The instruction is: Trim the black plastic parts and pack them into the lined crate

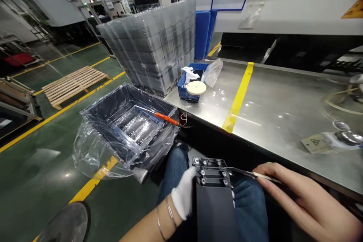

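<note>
My left hand (pixel 183 193), in a white glove, is wrapped round a long black rectangular part (pixel 215 211) held upright above my lap. Its top end has black ribs and several small round metal inserts. White-gloved fingertips show at its right side. Bare, my right hand (pixel 297 193) pinches a thin blade-like tool (pixel 246 172) with a pale handle. The blade's tip reaches the right side of the ribbed end; whether it touches is not clear. The tool's exact kind cannot be made out.
Left of my knees stands a dark bin (pixel 99 111) lined with clear plastic, holding black parts; an orange-handled tool (pixel 167 118) lies across its rim. A blue box (pixel 184 92) with a cream disc (pixel 196 87) sits on the metal bench (pixel 269 121). Stacked clear trays (pixel 153 45) rise behind.
</note>
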A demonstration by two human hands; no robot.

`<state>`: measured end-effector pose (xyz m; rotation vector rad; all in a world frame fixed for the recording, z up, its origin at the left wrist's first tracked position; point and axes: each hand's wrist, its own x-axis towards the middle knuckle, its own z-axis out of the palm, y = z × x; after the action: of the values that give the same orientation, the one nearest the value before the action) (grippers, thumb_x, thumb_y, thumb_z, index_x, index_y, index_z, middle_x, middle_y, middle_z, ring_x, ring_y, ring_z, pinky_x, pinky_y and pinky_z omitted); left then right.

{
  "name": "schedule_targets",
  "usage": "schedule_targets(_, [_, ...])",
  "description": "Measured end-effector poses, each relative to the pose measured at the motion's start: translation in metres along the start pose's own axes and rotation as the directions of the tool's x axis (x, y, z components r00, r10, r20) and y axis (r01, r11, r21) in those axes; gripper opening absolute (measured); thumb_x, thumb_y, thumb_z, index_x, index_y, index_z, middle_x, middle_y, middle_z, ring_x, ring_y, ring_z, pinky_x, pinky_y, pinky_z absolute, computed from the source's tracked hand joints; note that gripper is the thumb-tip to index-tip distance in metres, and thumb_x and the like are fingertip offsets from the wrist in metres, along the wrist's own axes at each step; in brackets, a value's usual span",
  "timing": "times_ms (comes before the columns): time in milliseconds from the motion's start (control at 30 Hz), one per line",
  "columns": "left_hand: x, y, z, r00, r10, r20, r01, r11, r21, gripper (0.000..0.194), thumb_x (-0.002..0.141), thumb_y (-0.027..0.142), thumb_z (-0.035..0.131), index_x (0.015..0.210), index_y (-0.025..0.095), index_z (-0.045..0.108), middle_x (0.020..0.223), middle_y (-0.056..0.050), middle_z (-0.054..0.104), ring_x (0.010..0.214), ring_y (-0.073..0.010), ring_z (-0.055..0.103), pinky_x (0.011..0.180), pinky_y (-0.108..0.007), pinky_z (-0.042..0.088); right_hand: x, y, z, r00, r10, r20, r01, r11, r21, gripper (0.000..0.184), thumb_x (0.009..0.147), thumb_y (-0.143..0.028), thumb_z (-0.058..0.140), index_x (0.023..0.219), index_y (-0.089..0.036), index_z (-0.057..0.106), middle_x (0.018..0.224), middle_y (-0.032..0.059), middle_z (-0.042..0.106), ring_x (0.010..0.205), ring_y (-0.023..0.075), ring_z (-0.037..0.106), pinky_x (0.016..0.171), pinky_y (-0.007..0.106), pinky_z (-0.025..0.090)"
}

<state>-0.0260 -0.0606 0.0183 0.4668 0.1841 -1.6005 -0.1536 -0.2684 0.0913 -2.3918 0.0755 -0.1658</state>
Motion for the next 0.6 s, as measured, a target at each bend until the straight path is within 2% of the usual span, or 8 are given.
schedule_targets(100, [0.008,-0.013,-0.001,0.996,-0.082,-0.048,0.076,0.992,-0.099,0.05,0.076,0.05,0.046,0.089,0.006,0.068,0.083,-0.013,0.072,0.076,-0.0227,0.064,0.082,-0.036,0.043,-0.011,-0.01,0.016,0.99,-0.126,-0.068,0.123,0.991,-0.047,0.014,0.1,-0.031,0.047,0.105,-0.024,0.058,0.092,0.0037,0.067,0.081,0.0147,0.067,0.068,0.02,0.056])
schedule_targets(167, [0.009,-0.021,-0.001,0.992,-0.094,-0.078,0.081,0.984,-0.157,0.044,0.077,0.044,0.05,0.093,0.007,0.067,0.081,-0.009,0.071,0.076,-0.0195,0.063,0.085,-0.031,0.041,-0.016,-0.016,0.024,0.975,-0.198,-0.105,0.187,0.977,-0.106,0.015,0.1,-0.031,0.047,0.102,-0.023,0.06,0.09,0.0042,0.066,0.078,0.0137,0.068,0.067,0.018,0.056])
schedule_targets(233, [0.007,-0.028,0.0,0.99,-0.091,-0.111,0.072,0.985,-0.16,0.045,0.077,0.046,0.054,0.099,0.009,0.067,0.083,-0.008,0.072,0.083,-0.021,0.062,0.09,-0.03,0.039,-0.019,-0.021,0.029,0.961,-0.242,-0.132,0.22,0.963,-0.158,0.017,0.101,-0.03,0.047,0.1,-0.021,0.062,0.086,0.0041,0.066,0.074,0.0124,0.068,0.065,0.017,0.056])
schedule_targets(400, [0.0,-0.035,0.004,0.996,-0.052,-0.073,0.047,0.996,-0.075,0.052,0.074,0.057,0.058,0.092,0.01,0.067,0.087,-0.011,0.072,0.102,-0.0292,0.061,0.097,-0.034,0.035,-0.024,-0.027,0.04,0.947,-0.271,-0.174,0.24,0.954,-0.179,0.02,0.101,-0.023,0.045,0.102,-0.021,0.065,0.083,0.003,0.065,0.071,0.0094,0.068,0.063,0.014,0.055])
schedule_targets(533, [0.003,-0.038,0.002,0.983,-0.078,-0.166,0.068,0.995,-0.067,0.049,0.074,0.058,0.054,0.086,0.012,0.068,0.082,-0.01,0.071,0.1,-0.0279,0.062,0.099,-0.034,0.035,-0.028,-0.027,0.055,0.94,-0.255,-0.225,0.208,0.955,-0.213,0.021,0.1,-0.022,0.045,0.101,-0.019,0.066,0.085,0.0043,0.067,0.072,0.0111,0.069,0.065,0.017,0.056])
schedule_targets(600, [0.005,-0.04,0.001,0.983,-0.058,-0.174,0.046,0.996,-0.072,0.049,0.075,0.056,0.053,0.087,0.012,0.068,0.082,-0.01,0.071,0.099,-0.0276,0.063,0.098,-0.034,0.036,-0.031,-0.025,0.062,0.936,-0.233,-0.264,0.173,0.958,-0.23,0.02,0.1,-0.022,0.046,0.101,-0.017,0.066,0.086,0.0061,0.068,0.072,0.0122,0.069,0.064,0.018,0.057])
